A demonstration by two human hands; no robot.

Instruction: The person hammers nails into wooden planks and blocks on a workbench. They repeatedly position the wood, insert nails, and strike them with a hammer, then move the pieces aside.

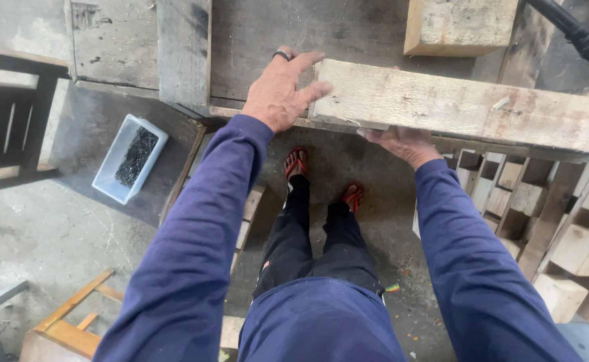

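plank: the long pale wood plank (469, 107) lies flat across the dark workbench (127, 47), its near end at your left hand, the rest running off to the right past frame edge
feel: prob. heavy & stiff; thick sawn timber, won't flex; rough grain, so grippy not slippery, but watch for splinters
where to grab: near end + underside edge, as you have it now; top face gives the flat, bottom edge takes the wt; a long piece will likely want to swing if held at one end only
left hand: your left hand (280, 94) sits on top at the plank's end corner; fingers (308, 62) spread loosely, thumb laid along the end face; palm down, pressing rather than pinching; ring on one finger
right hand: your right hand (405, 144) is under the plank's front edge, palm up; fingers tucked beneath the wood & hidden, so can't tell how far they curl; touching the underside
nearby: white tray of dark nails (130, 159) on a low board to your left, well apart from both hands; a wood block (459, 25) on the bench beyond the plank; stacked short wood blocks (562, 234) low on the right; red sandals (321, 177) on the concrete floor (46, 228) below
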